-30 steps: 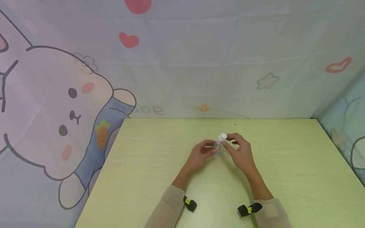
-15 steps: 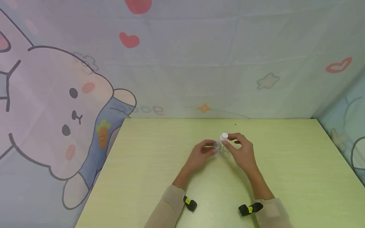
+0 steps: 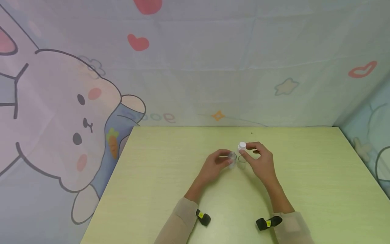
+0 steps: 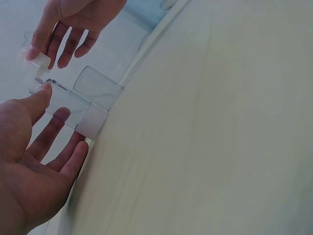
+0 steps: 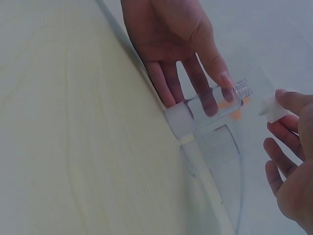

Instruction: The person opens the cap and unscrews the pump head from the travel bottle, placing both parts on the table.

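My left hand (image 3: pixel 214 166) grips a clear bottle (image 5: pixel 222 105) round its sides, thumb near the threaded neck. The bottle stands upright on the table, its mouth uncovered and a whitish band at its bottom. Up and to the right of that mouth, my right hand (image 3: pixel 262 166) pinches a white cap (image 3: pixel 242 145) between thumb and fingers. A small nub shows under the cap in the right wrist view. Just right of the bottle stands a clear glass (image 4: pixel 98 88) with an open top, below the right hand's fingers.
The pale wooden table (image 3: pixel 170 176) reaches back to a hanging cloth (image 3: pixel 195 67) printed with a rabbit and hearts. A tiny dark speck (image 3: pixel 252 133) lies near the table's back edge. Black wrist cameras (image 3: pixel 203 218) sit at both sleeves.
My right hand has shifted to the right with the white cap, away from the bottle's mouth, and a gap now shows between them. The left hand and the bottle have stayed put.
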Motion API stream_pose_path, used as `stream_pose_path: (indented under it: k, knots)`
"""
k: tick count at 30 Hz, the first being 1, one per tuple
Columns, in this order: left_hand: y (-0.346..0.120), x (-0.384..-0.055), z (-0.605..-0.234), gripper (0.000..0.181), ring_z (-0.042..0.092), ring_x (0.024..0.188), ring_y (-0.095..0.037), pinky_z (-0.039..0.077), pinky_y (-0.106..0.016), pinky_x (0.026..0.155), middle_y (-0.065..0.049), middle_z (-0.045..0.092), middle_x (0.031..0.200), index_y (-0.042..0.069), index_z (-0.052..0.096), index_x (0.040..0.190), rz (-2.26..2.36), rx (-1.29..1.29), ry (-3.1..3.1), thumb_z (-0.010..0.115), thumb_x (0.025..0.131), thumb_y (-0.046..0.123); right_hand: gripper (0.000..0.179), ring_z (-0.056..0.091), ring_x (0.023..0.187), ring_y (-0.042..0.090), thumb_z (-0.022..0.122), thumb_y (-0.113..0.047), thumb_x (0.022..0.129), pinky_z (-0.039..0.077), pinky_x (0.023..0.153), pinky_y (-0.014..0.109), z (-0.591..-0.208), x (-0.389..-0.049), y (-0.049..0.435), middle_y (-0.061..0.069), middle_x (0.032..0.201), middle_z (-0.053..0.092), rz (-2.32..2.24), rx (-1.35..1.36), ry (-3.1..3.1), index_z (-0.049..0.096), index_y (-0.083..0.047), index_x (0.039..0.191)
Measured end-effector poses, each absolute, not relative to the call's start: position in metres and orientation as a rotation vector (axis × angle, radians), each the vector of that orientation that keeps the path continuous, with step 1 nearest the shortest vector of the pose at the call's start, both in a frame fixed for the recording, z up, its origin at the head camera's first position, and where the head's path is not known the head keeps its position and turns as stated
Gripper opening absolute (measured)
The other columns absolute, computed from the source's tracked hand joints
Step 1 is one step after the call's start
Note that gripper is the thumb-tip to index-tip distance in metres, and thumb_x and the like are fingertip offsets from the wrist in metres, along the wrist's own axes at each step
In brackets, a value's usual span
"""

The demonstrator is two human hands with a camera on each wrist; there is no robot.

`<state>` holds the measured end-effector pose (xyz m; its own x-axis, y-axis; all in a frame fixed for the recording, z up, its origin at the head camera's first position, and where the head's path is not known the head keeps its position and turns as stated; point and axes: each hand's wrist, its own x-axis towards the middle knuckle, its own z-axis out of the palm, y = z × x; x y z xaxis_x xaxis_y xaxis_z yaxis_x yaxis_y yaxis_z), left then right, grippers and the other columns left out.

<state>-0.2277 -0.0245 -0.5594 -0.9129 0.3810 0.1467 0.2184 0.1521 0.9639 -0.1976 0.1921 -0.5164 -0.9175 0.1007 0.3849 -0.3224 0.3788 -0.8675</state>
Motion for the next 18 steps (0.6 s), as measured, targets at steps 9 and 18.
stream_pose_path:
  k: [9, 18]
  knots:
    - [-0.0247, -0.2276, -0.5600, 0.032, 0.070, 0.118, -0.016, 0.057, -0.035, 0.103, 0.005, 0.069, 0.133, 0.027, 0.069, 0.133, 1.864, 0.589, 2.288, 0.075, 0.102, 0.032, 0.025, 0.063, 0.109, 0.017, 0.082, -0.024, 0.096, 0.049, 0.098, 0.045, -0.5166, -0.1972, 0.1950, 0.003, 0.112, 0.074, 1.576, 0.186, -2.268, 0.074, -0.009, 0.113]
    - [-0.0252, -0.2269, -0.5608, 0.033, 0.070, 0.118, -0.016, 0.057, -0.034, 0.102, 0.005, 0.069, 0.132, 0.027, 0.069, 0.134, 1.864, 0.591, 2.287, 0.075, 0.102, 0.032, 0.023, 0.064, 0.109, 0.020, 0.081, -0.023, 0.097, 0.049, 0.096, 0.036, -0.5173, -0.1972, 0.1974, 0.004, 0.113, 0.074, 1.572, 0.187, -2.258, 0.074, -0.008, 0.114]
